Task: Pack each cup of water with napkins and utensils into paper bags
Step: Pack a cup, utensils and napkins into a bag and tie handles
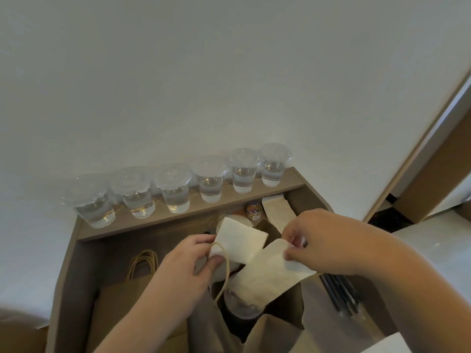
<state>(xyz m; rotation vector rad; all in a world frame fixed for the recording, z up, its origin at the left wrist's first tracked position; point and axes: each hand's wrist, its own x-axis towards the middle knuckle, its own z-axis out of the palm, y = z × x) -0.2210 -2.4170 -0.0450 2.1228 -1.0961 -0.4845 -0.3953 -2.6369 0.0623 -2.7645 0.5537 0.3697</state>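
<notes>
Open paper bag [275,329]: upright at bottom centre, mouth up, between the two forearms.
Inside the bag: one clear lidded cup [242,305], seen from above, standing upright.
Long napkin [270,276]: slanting over the bag's mouth, lower end just above the cup's lid.
Right hand [326,240]: thumb and curled fingers pinching the long napkin's upper edge.
Square napkin [242,238]: held above the bag's far rim.
Left hand [186,266]: fingers curled on the square napkin's near corner, twine handle [224,271] looping past the thumb.
Flat bags [122,296]: lying left of the open bag, handles pointing away.
Dark sticks [339,294]: bundled to the right, kind unclear.
Ledge [288,179]: six lidded cups of water [210,179] in a row, each part full.
Below the ledge: pale paper stack [276,207] and small jar [253,208] with coloured contents.
</notes>
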